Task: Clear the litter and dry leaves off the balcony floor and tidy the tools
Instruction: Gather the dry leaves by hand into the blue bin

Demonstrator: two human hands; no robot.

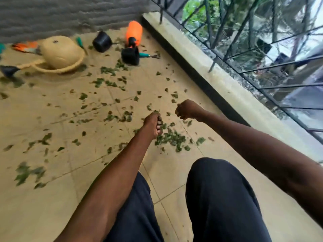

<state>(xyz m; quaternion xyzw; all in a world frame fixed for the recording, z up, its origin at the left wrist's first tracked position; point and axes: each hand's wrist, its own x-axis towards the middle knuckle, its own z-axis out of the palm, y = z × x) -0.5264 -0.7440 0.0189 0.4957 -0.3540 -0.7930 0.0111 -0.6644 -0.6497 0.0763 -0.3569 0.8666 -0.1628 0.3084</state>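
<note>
The left hand (152,125) grips a clump of leaves; the right hand (186,110) is curled, its contents hidden. The thickest leaf pile (172,139) lies just below the left hand, nearer it; the tools lie far beyond, by the beige watering can (60,53).

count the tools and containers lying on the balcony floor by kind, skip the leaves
Watering can: 1
Black pots: 2
Orange spray bottle: 1
Teal-handled hand rake: 1
Green-handled tool behind the can: 1
Orange-handled tool at the left, too blurred to name: 1
Total: 7
</note>
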